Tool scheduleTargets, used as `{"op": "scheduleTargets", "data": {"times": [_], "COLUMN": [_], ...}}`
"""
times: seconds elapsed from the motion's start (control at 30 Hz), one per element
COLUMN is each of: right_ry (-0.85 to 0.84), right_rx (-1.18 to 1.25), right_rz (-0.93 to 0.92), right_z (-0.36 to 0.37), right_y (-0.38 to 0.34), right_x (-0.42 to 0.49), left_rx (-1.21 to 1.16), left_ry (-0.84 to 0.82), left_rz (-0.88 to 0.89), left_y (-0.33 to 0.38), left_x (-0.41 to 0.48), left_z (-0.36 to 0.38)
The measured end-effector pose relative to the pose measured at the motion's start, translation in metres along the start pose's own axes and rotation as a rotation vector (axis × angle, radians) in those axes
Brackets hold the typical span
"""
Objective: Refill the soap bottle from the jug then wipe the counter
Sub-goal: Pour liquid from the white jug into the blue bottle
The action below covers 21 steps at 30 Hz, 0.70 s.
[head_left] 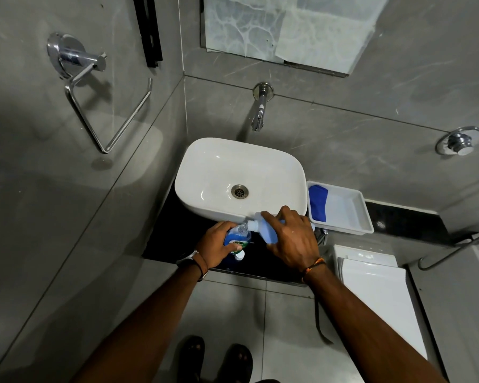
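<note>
I read one carrying surface: a glossy black counter [163, 239], with its bare area showing at 9 o'clock and 6 o'clock of the basin. Items resting directly on it:
- A white basin [194, 164] at centre, covering most of the slab.
- A white tray [367, 214] at 3 o'clock of the basin, just beside its rim.
- The soap bottle [234, 239] at 6 o'clock, on the front strip.
- A small white cap [239, 256], just beside the bottle's near side.
</note>
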State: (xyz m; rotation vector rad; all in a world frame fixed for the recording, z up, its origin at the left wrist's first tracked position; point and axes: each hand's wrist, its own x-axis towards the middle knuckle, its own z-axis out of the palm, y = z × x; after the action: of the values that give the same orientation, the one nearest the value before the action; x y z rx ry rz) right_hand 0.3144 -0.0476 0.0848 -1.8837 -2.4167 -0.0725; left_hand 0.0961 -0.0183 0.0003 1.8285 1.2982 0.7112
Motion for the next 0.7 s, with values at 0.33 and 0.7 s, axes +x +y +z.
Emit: {"op": "scheduleTargets", "data": {"times": [0.33, 0.7], "right_ry": [-0.028, -0.025], "right_rx": [-0.014, -0.051], "right_rz": [0.004, 0.004], "right_z": [-0.005, -0.014], "right_y": [-0.002, -0.006], "right_x": [0.0, 0.004], "left_rx": [0.009, 0.007], "left_ry": [-0.002, 0.012], "left_rz": [0.001, 0.004], "left_y": [0.001, 0.002], "left_x": [-0.001, 0.001], "left_z": [0.001, 0.001]}}
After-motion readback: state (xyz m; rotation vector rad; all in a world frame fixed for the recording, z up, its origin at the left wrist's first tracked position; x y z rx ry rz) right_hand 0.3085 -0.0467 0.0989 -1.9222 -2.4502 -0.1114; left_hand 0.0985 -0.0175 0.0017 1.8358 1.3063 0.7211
